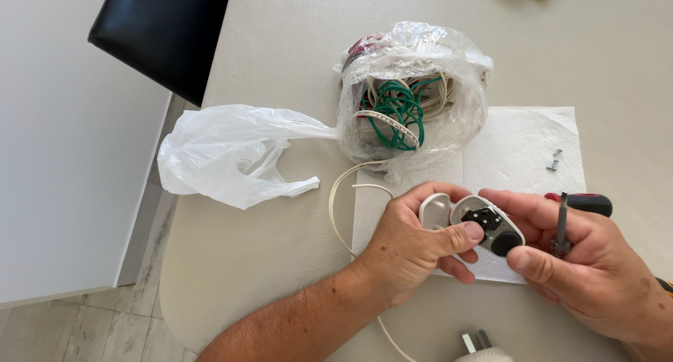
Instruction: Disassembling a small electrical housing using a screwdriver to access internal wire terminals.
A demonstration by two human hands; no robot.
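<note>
At the bottom edge of the frame, closest in, a white plug (482, 346) with two metal pins lies on the table (280, 67), its thin white cord (336, 215) looping up the centre. Just above it the left hand (410, 253) is closed around an opened white inline switch (471, 225), thumb pressed on the rim of the half whose black inner parts show, while the loose cover half sits tucked against the fingers. The right hand (596, 271) steadies the switch's right end with thumb and forefinger and at the same time grips a red-handled screwdriver (571, 218), its shaft pointing down across the palm. The switch hangs low centre-right, over a white paper towel (519, 144). Two small screws (554, 160) rest on the towel's upper right. Above centre, a clear plastic bag (413, 88) bulges with coiled green and white wires, and an empty white bag (224, 155) trails to its left.

Handling the open switch well seems to call for keeping it level over the towel so small parts fall where they can be found, a firm thumb on the body, and the screws kept well apart from the working hands
</note>
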